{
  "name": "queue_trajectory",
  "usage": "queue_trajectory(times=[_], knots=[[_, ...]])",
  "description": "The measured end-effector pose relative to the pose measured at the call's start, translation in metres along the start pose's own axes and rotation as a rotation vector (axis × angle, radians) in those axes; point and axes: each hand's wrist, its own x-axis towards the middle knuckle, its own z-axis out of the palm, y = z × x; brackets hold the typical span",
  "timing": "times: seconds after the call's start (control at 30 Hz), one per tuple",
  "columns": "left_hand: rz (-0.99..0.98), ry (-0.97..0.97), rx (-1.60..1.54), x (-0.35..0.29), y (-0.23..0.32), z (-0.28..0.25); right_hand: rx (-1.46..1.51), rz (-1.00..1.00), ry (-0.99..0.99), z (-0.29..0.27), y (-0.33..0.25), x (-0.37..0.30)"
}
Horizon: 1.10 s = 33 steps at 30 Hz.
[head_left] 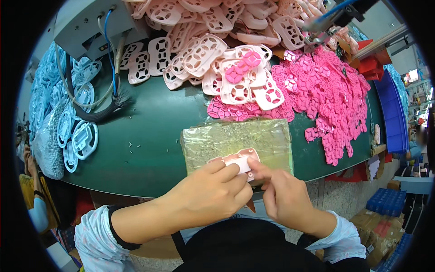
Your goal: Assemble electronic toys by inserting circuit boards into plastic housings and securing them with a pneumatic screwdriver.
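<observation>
Just above the near edge of a yellowish, tape-wrapped box, both hands meet at a pale pink plastic shell. A smooth white rectangular piece lies in or on the shell; its left part is hidden by fingers. My left hand is closed on the shell from the left, its fingers curled over it. My right hand is closed too, with thumb and forefinger at the right end of the white piece. Whether those fingertips grip the white piece or only press it, I cannot tell.
Pale pink shells pile up beyond the box, with bright pink pad pieces heaped to their right. Light blue parts lie at the left near a grey machine with cables. Small pins dot the green table.
</observation>
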Motion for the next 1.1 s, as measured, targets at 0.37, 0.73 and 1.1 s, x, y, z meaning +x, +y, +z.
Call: queue_trajectory(times=[0.37,0.73,1.1], knots=[[-0.055,0.059,-0.019,-0.002,0.001,0.004,0.031,-0.171,0.158,0.017,0.009,-0.013],[-0.079,0.107,-0.13,-0.007,-0.006,0.009,0.07,-0.257,0.046,-0.019,-0.004,0.003],[-0.424,0.366,-0.348,-0.028,0.006,0.015,0.179,-0.316,-0.052,-0.021,0.013,0.051]])
